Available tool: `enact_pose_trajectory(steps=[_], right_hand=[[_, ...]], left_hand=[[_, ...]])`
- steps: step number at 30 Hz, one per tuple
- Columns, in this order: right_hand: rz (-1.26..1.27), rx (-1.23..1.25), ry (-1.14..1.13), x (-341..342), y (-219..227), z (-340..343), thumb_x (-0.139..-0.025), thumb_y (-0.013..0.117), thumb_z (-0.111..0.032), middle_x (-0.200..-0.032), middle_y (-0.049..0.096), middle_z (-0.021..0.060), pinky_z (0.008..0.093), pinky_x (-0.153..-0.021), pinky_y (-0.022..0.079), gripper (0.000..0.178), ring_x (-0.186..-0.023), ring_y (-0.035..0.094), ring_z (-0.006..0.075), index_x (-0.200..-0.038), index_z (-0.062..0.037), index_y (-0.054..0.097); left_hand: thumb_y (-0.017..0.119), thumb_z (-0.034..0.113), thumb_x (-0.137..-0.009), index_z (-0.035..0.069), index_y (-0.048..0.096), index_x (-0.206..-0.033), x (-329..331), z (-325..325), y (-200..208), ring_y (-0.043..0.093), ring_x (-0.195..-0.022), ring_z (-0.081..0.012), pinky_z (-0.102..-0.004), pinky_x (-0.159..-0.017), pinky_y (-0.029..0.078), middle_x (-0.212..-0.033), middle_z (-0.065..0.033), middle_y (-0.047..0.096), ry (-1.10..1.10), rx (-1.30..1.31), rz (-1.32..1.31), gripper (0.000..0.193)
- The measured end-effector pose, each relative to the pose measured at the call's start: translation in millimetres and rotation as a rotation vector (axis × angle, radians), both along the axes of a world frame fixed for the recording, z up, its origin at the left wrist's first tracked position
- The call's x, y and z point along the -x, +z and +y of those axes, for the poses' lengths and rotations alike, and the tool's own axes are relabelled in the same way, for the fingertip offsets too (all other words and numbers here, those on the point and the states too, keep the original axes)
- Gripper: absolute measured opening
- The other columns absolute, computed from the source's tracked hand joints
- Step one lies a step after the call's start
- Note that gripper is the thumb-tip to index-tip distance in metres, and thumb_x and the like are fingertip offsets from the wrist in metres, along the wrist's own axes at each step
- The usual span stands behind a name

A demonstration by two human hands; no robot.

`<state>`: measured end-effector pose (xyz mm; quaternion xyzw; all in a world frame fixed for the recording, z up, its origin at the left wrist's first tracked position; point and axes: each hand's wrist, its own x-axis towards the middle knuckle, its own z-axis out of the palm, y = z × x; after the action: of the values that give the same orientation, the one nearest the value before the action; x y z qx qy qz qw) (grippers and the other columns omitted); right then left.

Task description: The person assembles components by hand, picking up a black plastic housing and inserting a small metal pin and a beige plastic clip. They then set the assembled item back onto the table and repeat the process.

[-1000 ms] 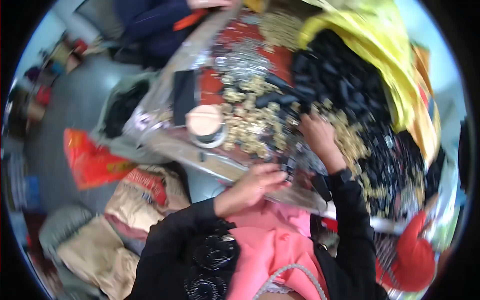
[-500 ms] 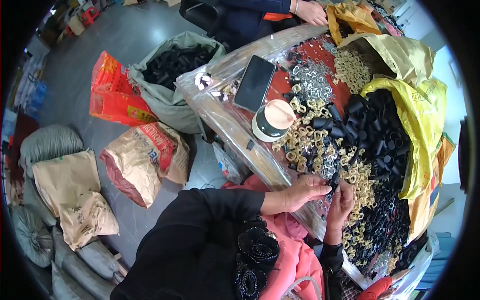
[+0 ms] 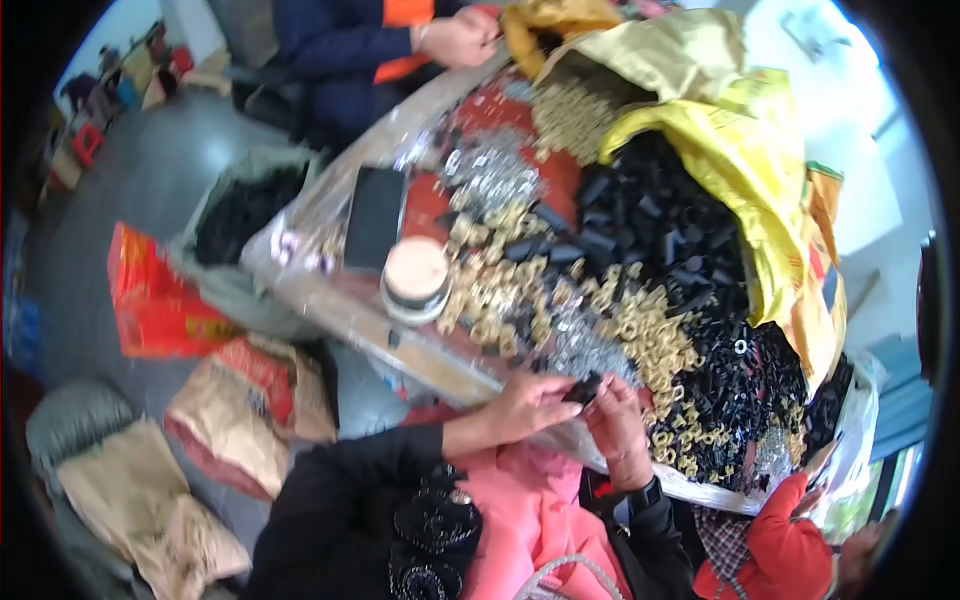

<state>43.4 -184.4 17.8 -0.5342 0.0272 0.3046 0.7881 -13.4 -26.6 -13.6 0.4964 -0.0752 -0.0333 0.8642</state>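
My left hand (image 3: 533, 407) and my right hand (image 3: 615, 425) meet at the near edge of the table (image 3: 340, 305), both pinching one small black tube-shaped part (image 3: 584, 389). Just beyond them lie heaps of brass rings (image 3: 500, 290), silver rings (image 3: 580, 345) and black tubes (image 3: 640, 225). I cannot tell whether a ring sits on the held part.
A black phone (image 3: 375, 215) and a tape roll (image 3: 414, 278) lie on the table's left side. Yellow sacks (image 3: 745, 160) hold more parts. Another person's hands (image 3: 455, 38) work at the far end. Paper and red bags (image 3: 240, 410) stand on the floor at left.
The view has swung back over the table. My right hand has come back from the brass pile to my left hand, and both now close on the black part.
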Motion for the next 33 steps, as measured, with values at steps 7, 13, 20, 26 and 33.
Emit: enact_pose_trajectory(steps=[7, 13, 20, 26, 33], right_hand=[[-0.627, 0.44, -0.053, 4.0, 19.8, -5.7, -0.079, 0.058, -0.009, -0.07, 0.053, 0.0024, 0.0226, -0.057, 0.04, 0.011, -0.063, 0.05, 0.0105, -0.072, -0.0009, 0.056], [-1.05, 0.322, 0.017, 11.4, 23.9, 2.2, -0.077, 0.061, -0.007, -0.068, 0.053, 0.0041, 0.0235, -0.056, 0.04, 0.008, -0.063, 0.05, 0.0121, -0.071, -0.0021, 0.058], [-0.813, 0.293, 0.036, 17.4, 24.4, -4.7, -0.075, 0.061, -0.007, -0.068, 0.052, 0.0048, 0.0253, -0.057, 0.039, 0.008, -0.063, 0.049, 0.0147, -0.07, -0.0026, 0.058], [-0.998, 0.427, -0.029, 9.5, 17.9, -7.9, -0.074, 0.061, -0.009, -0.073, 0.048, 0.0043, 0.0282, -0.065, 0.038, 0.009, -0.071, 0.045, 0.0167, -0.078, -0.0037, 0.055], [-0.745, 0.393, -0.021, 7.5, 1.6, -13.5, -0.075, 0.063, -0.014, -0.074, 0.044, -0.0024, 0.0234, -0.064, 0.037, 0.03, -0.072, 0.041, 0.0091, -0.097, -0.0048, 0.045]], left_hand=[[0.057, 0.014, -0.082, 0.001, 0.053, -0.107, -2.8, 2.8, 6.6, 0.052, -0.089, -0.0089, -0.0199, -0.077, 0.042, -0.098, -0.0017, 0.056, -0.149, 0.026, 0.351, 0.029], [0.053, 0.01, -0.083, 0.001, 0.052, -0.106, 0.9, -3.8, 9.3, 0.055, -0.09, -0.0128, -0.0228, -0.08, 0.045, -0.101, -0.0048, 0.056, -0.176, 0.25, 0.397, 0.024], [0.05, 0.008, -0.085, -0.003, 0.049, -0.109, 1.6, -10.0, 13.8, 0.055, -0.092, -0.0165, -0.027, -0.083, 0.046, -0.102, -0.008, 0.055, -0.211, 0.273, 0.448, 0.026], [0.05, 0.007, -0.084, -0.002, 0.051, -0.105, -0.6, -9.4, 18.4, 0.056, -0.089, -0.0165, -0.0276, -0.076, 0.049, -0.1, -0.0088, 0.057, -0.189, 0.301, 0.473, 0.023], [0.055, 0.01, -0.082, -0.001, 0.054, -0.101, -8.1, -9.3, 13.6, 0.059, -0.08, -0.0159, -0.0218, -0.067, 0.049, -0.094, -0.0078, 0.059, -0.3, 0.218, 0.517, 0.021]])
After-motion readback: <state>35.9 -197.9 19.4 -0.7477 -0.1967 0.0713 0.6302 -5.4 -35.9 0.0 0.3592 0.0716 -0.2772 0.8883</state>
